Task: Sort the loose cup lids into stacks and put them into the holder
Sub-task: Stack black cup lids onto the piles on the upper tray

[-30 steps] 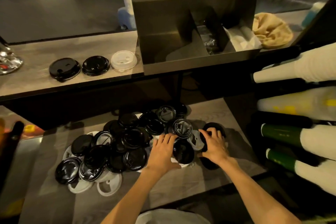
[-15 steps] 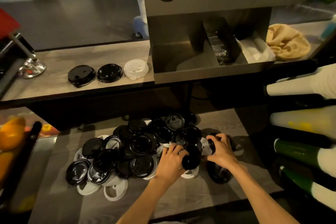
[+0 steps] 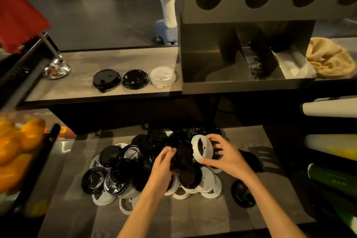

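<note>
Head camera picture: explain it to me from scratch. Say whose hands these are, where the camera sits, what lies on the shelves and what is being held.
No machine here: a person wears one wide-angle camera on the head, looking forward and down, so both bare arms reach in from the bottom. The left hand grips a black lid; the right hand holds a white lid tilted on edge. Both are raised just above a loose pile of lids, black and white, on the lower shelf. The upper shelf carries three lids in a row, two black and one white, beside the grey metal holder. A toy llama stands behind.
</note>
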`<action>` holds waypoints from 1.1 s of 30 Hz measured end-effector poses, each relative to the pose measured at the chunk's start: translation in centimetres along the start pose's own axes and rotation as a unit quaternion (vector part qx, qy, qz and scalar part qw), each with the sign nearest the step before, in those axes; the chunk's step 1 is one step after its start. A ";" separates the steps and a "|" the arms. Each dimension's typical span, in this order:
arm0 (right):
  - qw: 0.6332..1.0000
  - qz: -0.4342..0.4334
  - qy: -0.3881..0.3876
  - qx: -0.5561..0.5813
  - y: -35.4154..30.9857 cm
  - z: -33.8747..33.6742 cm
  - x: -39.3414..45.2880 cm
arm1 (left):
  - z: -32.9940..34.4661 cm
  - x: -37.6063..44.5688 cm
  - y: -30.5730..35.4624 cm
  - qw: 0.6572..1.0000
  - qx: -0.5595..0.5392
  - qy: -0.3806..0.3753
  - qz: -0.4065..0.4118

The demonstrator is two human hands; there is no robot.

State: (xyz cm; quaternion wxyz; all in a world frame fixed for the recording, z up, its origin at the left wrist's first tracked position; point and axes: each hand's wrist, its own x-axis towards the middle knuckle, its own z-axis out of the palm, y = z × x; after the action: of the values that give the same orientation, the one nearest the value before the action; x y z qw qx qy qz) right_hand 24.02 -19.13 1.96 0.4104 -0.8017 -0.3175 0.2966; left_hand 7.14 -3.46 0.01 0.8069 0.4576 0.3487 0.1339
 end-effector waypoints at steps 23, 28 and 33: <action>0.880 -0.289 -0.150 -0.345 -36.7 17.2 24.9 | -20.0 -2.2 14.7 0.934 -0.355 0.042 0.017; 0.845 -0.266 -0.210 -0.413 -37.5 18.9 27.7 | -21.1 -2.6 15.4 0.926 -0.373 0.052 0.009; 0.833 -0.279 -0.224 -0.422 -38.0 19.2 28.8 | -21.7 -2.6 15.9 0.917 -0.397 0.047 -0.003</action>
State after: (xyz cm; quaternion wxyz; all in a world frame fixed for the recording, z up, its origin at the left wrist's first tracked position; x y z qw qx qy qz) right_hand 17.67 29.09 18.55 0.0152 -0.6856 -0.7056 0.1783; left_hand -7.94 17.82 7.03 0.9055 0.0916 0.3054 0.2799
